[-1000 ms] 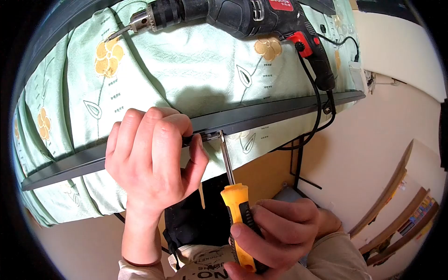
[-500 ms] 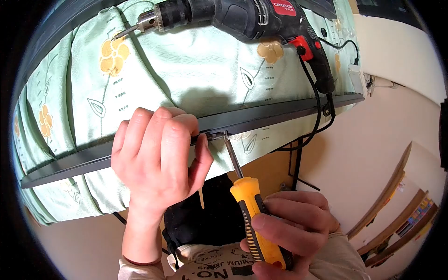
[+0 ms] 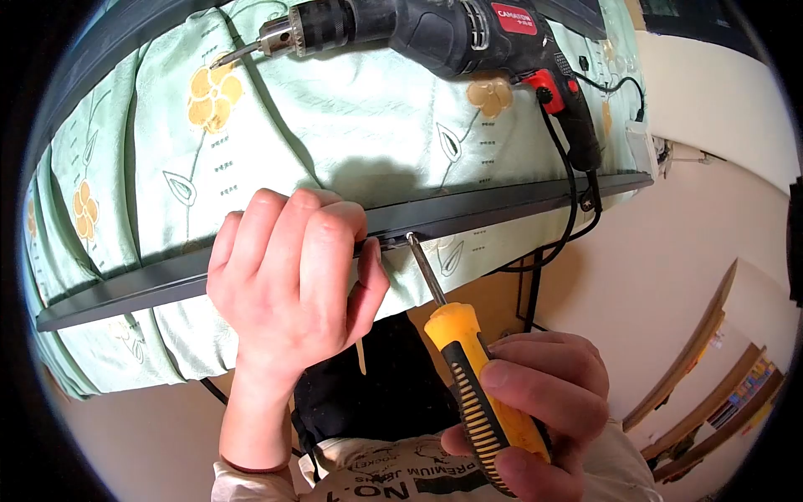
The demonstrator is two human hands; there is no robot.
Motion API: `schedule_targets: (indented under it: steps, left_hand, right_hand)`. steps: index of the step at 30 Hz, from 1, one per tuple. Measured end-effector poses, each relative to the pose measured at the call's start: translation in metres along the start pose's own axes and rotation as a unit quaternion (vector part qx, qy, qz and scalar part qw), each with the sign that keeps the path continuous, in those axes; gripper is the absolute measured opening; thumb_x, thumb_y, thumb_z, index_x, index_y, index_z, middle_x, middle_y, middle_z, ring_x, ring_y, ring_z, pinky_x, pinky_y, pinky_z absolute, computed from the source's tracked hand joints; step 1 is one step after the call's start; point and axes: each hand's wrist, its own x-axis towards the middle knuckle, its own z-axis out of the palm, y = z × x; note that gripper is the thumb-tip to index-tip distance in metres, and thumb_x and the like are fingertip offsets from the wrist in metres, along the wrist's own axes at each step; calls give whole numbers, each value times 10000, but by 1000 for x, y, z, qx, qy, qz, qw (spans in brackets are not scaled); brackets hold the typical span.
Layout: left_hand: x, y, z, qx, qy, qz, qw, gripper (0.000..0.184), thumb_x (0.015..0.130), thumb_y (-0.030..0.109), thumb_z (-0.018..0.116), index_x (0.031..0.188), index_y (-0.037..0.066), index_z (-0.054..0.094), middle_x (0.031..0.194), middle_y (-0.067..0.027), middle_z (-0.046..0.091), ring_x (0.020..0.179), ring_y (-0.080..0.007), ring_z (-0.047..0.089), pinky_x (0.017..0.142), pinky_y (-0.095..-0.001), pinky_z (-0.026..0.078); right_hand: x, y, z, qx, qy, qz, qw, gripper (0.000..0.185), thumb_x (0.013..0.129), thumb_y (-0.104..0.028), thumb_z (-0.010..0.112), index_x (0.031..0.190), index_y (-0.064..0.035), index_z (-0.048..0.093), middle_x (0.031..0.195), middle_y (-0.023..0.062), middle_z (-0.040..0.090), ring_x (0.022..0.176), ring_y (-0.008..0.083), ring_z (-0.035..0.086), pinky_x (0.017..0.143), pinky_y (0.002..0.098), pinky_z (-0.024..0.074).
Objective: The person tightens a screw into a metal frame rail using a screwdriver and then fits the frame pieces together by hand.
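Observation:
A long dark grey metal bar [image 3: 493, 211] lies across the near edge of the cloth-covered surface. My left hand [image 3: 288, 280] is closed around the bar left of its middle, knuckles up, with the thumb against its near side. In my right hand [image 3: 544, 410] is a screwdriver [image 3: 468, 360] with a yellow and black handle. Its shaft slants up and left, and the tip meets the near side of the bar just right of my left thumb. What sits at the tip is too small to make out.
A black and red power drill [image 3: 443, 33] lies on the green flowered cloth [image 3: 368, 109] beyond the bar, its bit pointing left. The drill's black cable [image 3: 573, 209] loops over the bar's right end. Shelves with books [image 3: 744, 393] stand at the lower right.
My right hand and the screwdriver handle have shifted right and the handle has turned a little. The tip stays at the bar. My left hand keeps its hold.

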Motion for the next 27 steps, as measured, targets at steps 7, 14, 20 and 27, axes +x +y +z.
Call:
schedule_targets:
  steps: [7, 14, 20, 27]
  left_hand:
    - [0, 1, 0, 5, 6, 1, 1000, 196, 699, 171, 729, 838, 116, 602, 790, -30, 582, 661, -210, 526, 581, -333, 377]
    - [0, 4, -5, -2, -30, -15, 999, 212, 732, 121, 707, 883, 44, 581, 815, -78, 606, 704, -298, 549, 646, -392, 430]
    - [0, 0, 1, 12, 14, 5, 1000, 209, 690, 183, 733, 844, 115, 610, 804, -36, 591, 669, -211, 531, 581, -332, 378]
    - [0, 0, 1, 11, 9, 4, 1000, 205, 693, 178, 731, 848, 116, 613, 801, -38, 588, 666, -217, 527, 585, -336, 381]
  right_hand:
    - [-8, 7, 4, -9, 34, -52, 998, 341, 923, -176, 756, 1136, -135, 493, 979, 219, 666, 601, 220, 639, 456, 270, 542]
    - [9, -1, -4, 12, -3, 7, 1000, 366, 902, -174, 776, 1145, -135, 506, 985, 227, 667, 607, 232, 641, 458, 271, 543]
    - [4, 1, -2, 17, -3, 5, 1000, 363, 903, -168, 774, 1147, -130, 508, 988, 233, 664, 606, 234, 642, 456, 263, 543]
    - [10, 4, -3, 14, -12, -16, 1000, 366, 910, -162, 768, 1161, -130, 502, 1007, 240, 661, 596, 222, 635, 445, 263, 544]
